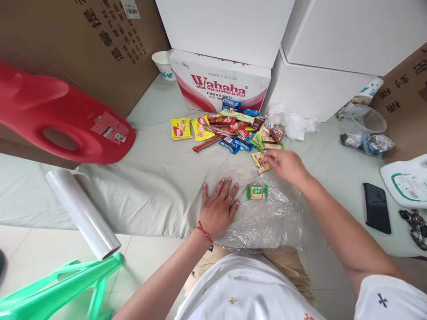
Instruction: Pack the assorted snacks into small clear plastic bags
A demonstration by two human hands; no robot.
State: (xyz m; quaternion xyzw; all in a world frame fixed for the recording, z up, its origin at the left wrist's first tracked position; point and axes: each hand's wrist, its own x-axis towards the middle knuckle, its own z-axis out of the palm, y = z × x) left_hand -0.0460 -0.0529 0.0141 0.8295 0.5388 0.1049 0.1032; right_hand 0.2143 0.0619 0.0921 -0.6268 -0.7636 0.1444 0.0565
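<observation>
My right hand point(283, 163) pinches the corner of a small yellow cookie packet point(259, 162), just in front of a pile of wrapped snacks. Fingers spread, my left hand point(218, 206) lies flat at the left edge of a clear plastic sheet point(267, 226). On that sheet, to the right of the left hand, is a green-ended biscuit packet point(257, 192). The pile holds red snack sticks point(208, 143), blue packets point(230, 144), a brown cookie packet point(277, 133) and two yellow packets, one of them point(180, 129) set apart at the left.
Behind the pile stands a Wahaha water carton point(223, 82). A red jug point(76, 120) and a roll of plastic film point(83, 213) are at the left, above a green stool point(66, 284). Crumpled white plastic point(295, 122), a phone point(376, 208) and keys point(415, 226) lie at the right.
</observation>
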